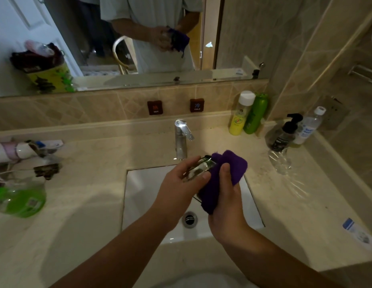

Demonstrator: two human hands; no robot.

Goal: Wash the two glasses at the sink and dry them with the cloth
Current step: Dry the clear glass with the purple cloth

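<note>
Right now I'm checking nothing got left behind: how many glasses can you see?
1 for certain: the glass held over the sink in the left hand, with the purple cloth against it. The second isn't identifiable.

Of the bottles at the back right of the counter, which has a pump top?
The dark bottle with the black pump; the yellow, green and clear ones don't.

counter (87,204) | bottles (241,113) back-right | green bottle (25,201), perhaps toiletries (25,152), left

Dim warm light, glare on the tap (181,124), edges bent and soft.
</note>
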